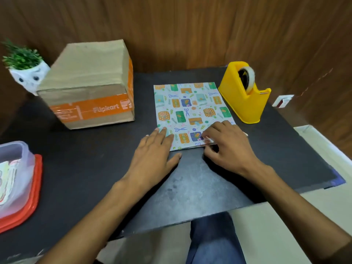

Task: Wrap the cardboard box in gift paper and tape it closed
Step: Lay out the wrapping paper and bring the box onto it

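Observation:
A folded sheet of patterned gift paper (190,109) lies flat on the dark table (85,168), right of centre. My left hand (152,159) rests flat on the paper's near left corner, fingers straight. At the near right corner, my right hand (226,147) pinches the paper's edge between its curled fingers and thumb and lifts it slightly. The cardboard box (89,86), brown with orange tape, stands at the back left, apart from the paper. A yellow tape dispenser (245,92) with a roll of tape stands just right of the paper.
A small white pot with a green plant (24,69) stands behind the box at the far left. A clear plastic container on a red lid (17,180) sits at the left edge. A wooden wall rises behind the table. My legs show below the near edge.

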